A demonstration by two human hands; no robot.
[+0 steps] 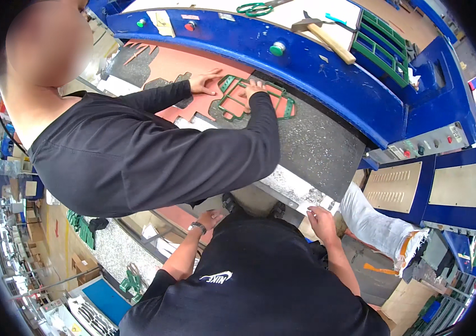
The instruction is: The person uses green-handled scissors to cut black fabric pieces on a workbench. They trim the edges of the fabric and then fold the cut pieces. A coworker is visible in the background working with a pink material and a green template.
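Note:
My left hand, with a watch on its wrist, hangs in front of my body and holds nothing that I can see; its fingers are loosely stretched. Beside the white front edge of the machine bed is my right hand, empty, with fingers apart and slightly bent. Whether it touches that edge I cannot tell. Across the bed, a co-worker in a dark top has both hands at a green cutting die, which lies over a salmon-pink sheet and the dark speckled cutting surface.
The blue press beam spans the far side, bearing buttons, a hammer, green-handled scissors and green dies. A white sack stands at right. The co-worker's arm crosses in front of me at left.

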